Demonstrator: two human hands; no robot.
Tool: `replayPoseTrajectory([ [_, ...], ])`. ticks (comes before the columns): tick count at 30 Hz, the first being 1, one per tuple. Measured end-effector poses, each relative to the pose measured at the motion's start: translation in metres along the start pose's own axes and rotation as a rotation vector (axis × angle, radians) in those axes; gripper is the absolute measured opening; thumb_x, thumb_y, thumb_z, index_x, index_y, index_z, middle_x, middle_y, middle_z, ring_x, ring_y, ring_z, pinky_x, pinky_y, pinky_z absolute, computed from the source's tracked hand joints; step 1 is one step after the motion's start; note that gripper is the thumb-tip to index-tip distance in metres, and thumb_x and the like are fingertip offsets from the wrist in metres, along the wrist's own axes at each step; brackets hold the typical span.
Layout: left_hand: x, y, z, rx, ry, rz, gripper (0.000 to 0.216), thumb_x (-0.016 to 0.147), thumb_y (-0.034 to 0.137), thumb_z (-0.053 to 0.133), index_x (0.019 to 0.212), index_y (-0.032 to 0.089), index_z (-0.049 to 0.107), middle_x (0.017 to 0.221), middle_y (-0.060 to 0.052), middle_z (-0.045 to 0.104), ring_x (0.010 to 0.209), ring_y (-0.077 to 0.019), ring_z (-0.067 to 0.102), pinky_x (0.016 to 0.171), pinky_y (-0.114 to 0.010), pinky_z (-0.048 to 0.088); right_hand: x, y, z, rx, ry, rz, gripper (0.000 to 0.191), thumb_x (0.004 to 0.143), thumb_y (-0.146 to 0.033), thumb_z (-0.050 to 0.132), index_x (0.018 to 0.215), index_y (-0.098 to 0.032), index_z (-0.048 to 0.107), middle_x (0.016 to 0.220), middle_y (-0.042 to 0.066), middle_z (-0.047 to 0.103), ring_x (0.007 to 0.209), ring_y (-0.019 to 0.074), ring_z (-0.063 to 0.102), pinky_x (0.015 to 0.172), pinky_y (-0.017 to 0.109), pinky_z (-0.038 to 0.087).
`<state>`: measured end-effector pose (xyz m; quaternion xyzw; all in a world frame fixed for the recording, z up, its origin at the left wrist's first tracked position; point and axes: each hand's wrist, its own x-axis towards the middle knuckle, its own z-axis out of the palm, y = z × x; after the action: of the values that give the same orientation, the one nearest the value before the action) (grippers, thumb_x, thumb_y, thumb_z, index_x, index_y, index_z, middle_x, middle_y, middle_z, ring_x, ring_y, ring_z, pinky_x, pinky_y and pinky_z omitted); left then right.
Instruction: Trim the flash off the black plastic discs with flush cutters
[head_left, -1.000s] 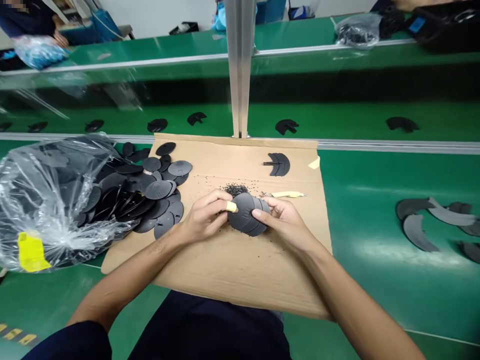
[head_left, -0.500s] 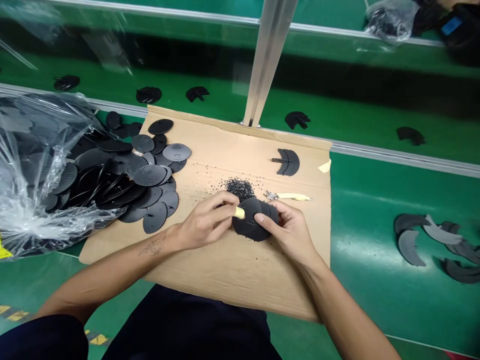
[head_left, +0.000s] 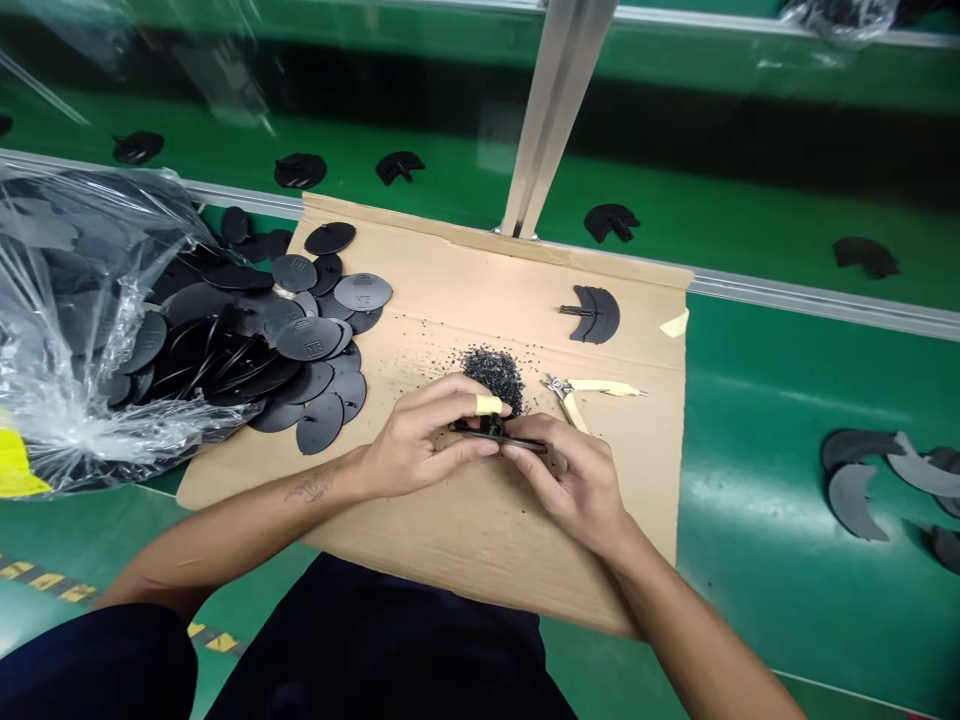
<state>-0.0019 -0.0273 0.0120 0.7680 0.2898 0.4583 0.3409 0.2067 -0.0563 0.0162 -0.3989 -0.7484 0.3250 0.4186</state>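
Between my two hands is a thin black plastic disc, turned nearly edge-on with a raised part on its upper side. My left hand is closed on its left side, yellow tape round one fingertip. Gripping the right edge is my right hand, thumb nearest me. Just beyond the fingers lies a heap of small black trimmings. A pair of side cutters with pale yellow handles rests past my right hand, its jaws to the left. Farther back a curved black part lies on the cardboard.
Many black discs are piled at left, spilling from a clear plastic bag. Curved dark pieces lie on the green table at right. A metal post rises behind the cardboard, before a clear panel.
The black disc has tilted from facing up to nearly edge-on. My left fingers have moved onto it. The view has shifted slightly, and more of the side cutters shows.
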Motion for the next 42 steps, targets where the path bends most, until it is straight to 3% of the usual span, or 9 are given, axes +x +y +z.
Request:
replayPoseTrajectory([
  [10,-0.003,0.001,0.001,0.176,-0.050,0.030,0.022,0.096,0.029,0.066,0.112,0.013,0.067,0.083,-0.004,0.062,0.072,-0.0124,0.056,0.061,-0.024,0.049,0.000,0.000,-0.003,-0.023,-0.077,0.018,0.008,0.097,-0.022,0.063,0.100,-0.019,0.069,0.088,0.005,0.075,0.076,0.0159,0.071,0.068,0.026,0.057],
  [20,0.004,0.001,-0.002,0.118,-0.044,0.201,0.025,0.096,0.023,0.065,0.121,0.016,0.066,0.098,-0.009,0.070,0.088,-0.0165,0.067,0.076,-0.031,0.058,-0.003,0.012,-0.004,-0.137,-0.056,-0.232,0.027,0.096,-0.012,0.056,0.119,-0.021,0.066,0.110,0.010,0.076,0.097,0.0198,0.075,0.082,0.030,0.065],
  [25,0.001,0.003,0.000,0.137,0.027,0.222,0.022,0.091,0.020,0.071,0.112,0.016,0.068,0.094,-0.008,0.072,0.085,-0.0168,0.069,0.075,-0.033,0.060,-0.004,0.011,-0.004,-0.154,-0.077,-0.215,0.029,0.097,-0.012,0.054,0.122,-0.021,0.067,0.112,0.009,0.077,0.096,0.0200,0.076,0.082,0.030,0.066],
  [31,0.001,0.003,-0.001,0.159,-0.007,0.215,0.020,0.097,0.022,0.063,0.115,0.016,0.067,0.097,-0.010,0.073,0.089,-0.0183,0.071,0.077,-0.034,0.061,-0.004,0.012,-0.005,-0.161,-0.066,-0.237,0.031,0.095,-0.011,0.057,0.123,-0.020,0.067,0.111,0.010,0.077,0.098,0.0201,0.076,0.084,0.029,0.065],
  [35,0.000,0.004,-0.002,0.188,0.013,0.212,0.018,0.093,0.022,0.070,0.110,0.017,0.068,0.093,-0.007,0.074,0.086,-0.0175,0.071,0.076,-0.033,0.061,-0.004,0.012,-0.005,-0.145,-0.085,-0.214,0.033,0.094,-0.011,0.058,0.124,-0.022,0.067,0.113,0.009,0.077,0.097,0.0205,0.077,0.083,0.029,0.065],
  [42,0.001,0.003,0.000,0.140,-0.005,0.216,0.025,0.098,0.023,0.061,0.121,0.016,0.067,0.098,-0.010,0.073,0.090,-0.0182,0.070,0.078,-0.034,0.061,-0.003,0.011,-0.008,-0.193,-0.071,-0.252,0.031,0.094,-0.010,0.057,0.122,-0.021,0.068,0.112,0.010,0.077,0.098,0.0199,0.076,0.085,0.028,0.065],
])
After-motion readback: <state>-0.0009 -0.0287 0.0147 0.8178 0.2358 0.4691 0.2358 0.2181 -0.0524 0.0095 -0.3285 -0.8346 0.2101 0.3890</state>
